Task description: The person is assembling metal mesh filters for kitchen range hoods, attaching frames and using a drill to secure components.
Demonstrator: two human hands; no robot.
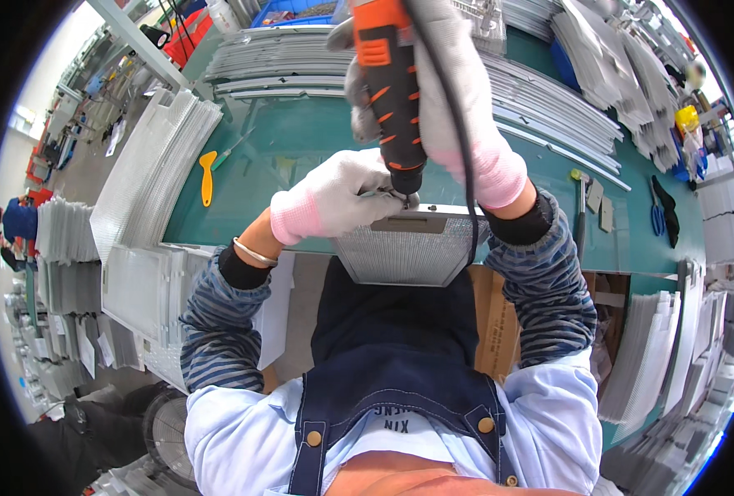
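Note:
My right hand (454, 107), in a white and pink glove, is wrapped round an orange and black power screwdriver (392, 116) that points down, its cable trailing from it. The tool's tip meets the upper edge of a silver mesh filter panel (408, 255), which stands tilted at the table's near edge against my lap. Also gloved, my left hand (342, 194) has its fingers closed at that edge, right beside the tip. A small fastener may be between them, but it is too small to make out. A dark handle plate (410, 224) sits on the panel's frame just below.
On the green table (276, 140) lie a yellow-handled scraper (208, 178), a hammer (581, 207) and blue scissors (657, 207). Metal strips (549, 107) are piled along the back. Stacks of mesh panels (156, 157) stand at the left, with others (644, 355) at the right.

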